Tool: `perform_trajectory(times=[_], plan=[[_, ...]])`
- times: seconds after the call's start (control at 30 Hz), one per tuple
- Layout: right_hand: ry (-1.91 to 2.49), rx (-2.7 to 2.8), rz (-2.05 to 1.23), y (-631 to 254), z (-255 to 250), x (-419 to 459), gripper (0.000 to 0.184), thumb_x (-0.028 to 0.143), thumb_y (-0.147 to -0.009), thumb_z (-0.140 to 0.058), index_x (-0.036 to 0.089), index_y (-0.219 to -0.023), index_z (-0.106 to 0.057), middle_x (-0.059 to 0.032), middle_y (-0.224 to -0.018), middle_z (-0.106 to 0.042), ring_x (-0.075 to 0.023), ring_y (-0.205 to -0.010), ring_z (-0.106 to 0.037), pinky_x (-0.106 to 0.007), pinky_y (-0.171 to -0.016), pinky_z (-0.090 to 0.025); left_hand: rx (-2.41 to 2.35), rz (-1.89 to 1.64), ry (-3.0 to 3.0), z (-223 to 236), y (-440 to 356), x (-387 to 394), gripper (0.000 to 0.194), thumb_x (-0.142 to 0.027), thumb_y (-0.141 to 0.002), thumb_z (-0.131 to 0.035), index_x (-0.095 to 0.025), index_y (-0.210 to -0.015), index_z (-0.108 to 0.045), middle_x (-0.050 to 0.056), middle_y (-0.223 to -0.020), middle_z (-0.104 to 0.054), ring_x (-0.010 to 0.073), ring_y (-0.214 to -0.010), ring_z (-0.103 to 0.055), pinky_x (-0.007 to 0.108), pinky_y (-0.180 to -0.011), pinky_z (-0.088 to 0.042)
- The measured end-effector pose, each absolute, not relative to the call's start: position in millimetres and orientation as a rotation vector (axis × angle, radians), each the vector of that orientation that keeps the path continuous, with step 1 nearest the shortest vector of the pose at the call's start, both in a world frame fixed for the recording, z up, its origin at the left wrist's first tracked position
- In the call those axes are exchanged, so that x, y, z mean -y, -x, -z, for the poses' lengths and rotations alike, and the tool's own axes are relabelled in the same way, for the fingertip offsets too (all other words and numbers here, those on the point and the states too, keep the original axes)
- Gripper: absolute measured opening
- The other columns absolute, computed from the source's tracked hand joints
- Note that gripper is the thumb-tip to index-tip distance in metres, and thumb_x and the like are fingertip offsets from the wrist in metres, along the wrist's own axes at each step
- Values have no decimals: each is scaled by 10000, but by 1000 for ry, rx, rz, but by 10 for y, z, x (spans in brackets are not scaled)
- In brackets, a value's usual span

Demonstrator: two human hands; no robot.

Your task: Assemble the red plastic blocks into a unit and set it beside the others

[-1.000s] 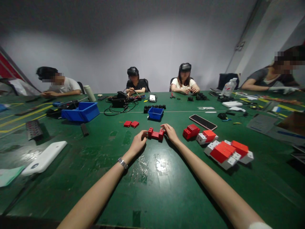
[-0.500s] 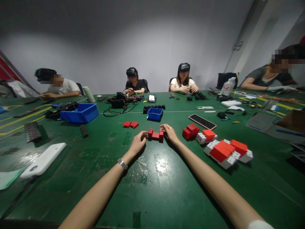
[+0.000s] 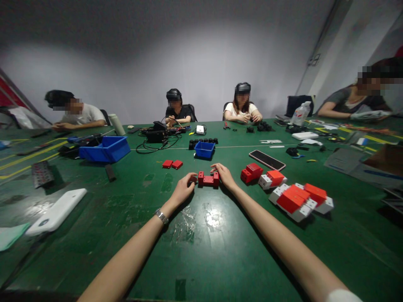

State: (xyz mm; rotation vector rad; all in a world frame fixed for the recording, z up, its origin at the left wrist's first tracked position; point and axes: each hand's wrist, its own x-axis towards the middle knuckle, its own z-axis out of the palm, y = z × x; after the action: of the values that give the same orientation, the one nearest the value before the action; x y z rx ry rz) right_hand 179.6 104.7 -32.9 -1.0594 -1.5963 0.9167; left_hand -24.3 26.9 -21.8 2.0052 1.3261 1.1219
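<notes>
A red U-shaped plastic block stands on the green table between my hands. My left hand is at its left end, fingers bent and apart, with a narrow gap to the block. My right hand lies by the right end, fingers loosely stretched toward its far side; whether the fingertips touch it is hard to see. Two flat red pieces lie beyond my left hand. To the right of my right hand are a red block and several red-and-white blocks.
A small blue bin stands ahead, with black knobs behind it. A larger blue bin is at left. A phone lies beyond the red blocks, and a white power bank at left. Several people sit around the table.
The U-shaped block has shifted slightly to the right and turned a little, leaving a small gap by my left hand. My hands have barely moved.
</notes>
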Motion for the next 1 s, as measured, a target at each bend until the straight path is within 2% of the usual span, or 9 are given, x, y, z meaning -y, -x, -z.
perform_trajectory(times=[0.1,0.2,0.33,0.47,0.67,1.0], plan=[[1050,1597,-914,-1794,346,-1060,391,462,-849,-348,185,-880,-623,-29,-730,-680,-171,-701,-603,-277,-691,-415,-1320,-1117,-2018,206,238,-263,456,-78,-744,-456,-169,-1189,-489,89,-1165,-593,185,-1084,-558,357,-975,-413],[1057,1600,-908,-1794,348,-1054,389,460,-854,-342,188,-884,-619,-26,-736,-680,-168,-695,-602,-275,-683,-415,-1293,-1079,-2059,194,235,-246,595,-87,-736,-486,-191,-1313,-383,100,-1292,-509,198,-1206,-467,387,-1043,-339],[1066,1636,-882,-1786,316,-1013,373,448,-859,-341,200,-880,-618,-24,-746,-680,-165,-689,-598,-272,-680,-415,-1240,-1007,-2076,188,237,-229,670,-169,-785,-520,-217,-1397,-254,104,-1347,-461,196,-1239,-437,386,-1064,-307],[1062,1677,-857,-1774,278,-973,367,443,-862,-346,202,-873,-623,-25,-745,-677,-165,-692,-595,-268,-684,-412,-1237,-992,-2081,174,237,-218,653,-270,-811,-543,-224,-1398,-262,105,-1342,-468,207,-1230,-448,385,-1053,-319],[1058,1685,-856,-1780,290,-987,365,434,-870,-331,206,-885,-616,-21,-755,-677,-161,-681,-591,-266,-677,-409,-1261,-999,-2077,149,229,-204,615,-270,-809,-546,-210,-1373,-308,111,-1292,-512,209,-1188,-486,376,-1029,-344],[1052,1674,-828,-1793,303,-1000,391,428,-878,-307,190,-894,-618,-31,-773,-679,-169,-738,-597,-273,-715,-409,-1258,-962,-1971,113,220,-192,516,-416,-882,-411,-223,-1357,-348,91,-1275,-537,205,-1184,-486,352,-1024,-334]])
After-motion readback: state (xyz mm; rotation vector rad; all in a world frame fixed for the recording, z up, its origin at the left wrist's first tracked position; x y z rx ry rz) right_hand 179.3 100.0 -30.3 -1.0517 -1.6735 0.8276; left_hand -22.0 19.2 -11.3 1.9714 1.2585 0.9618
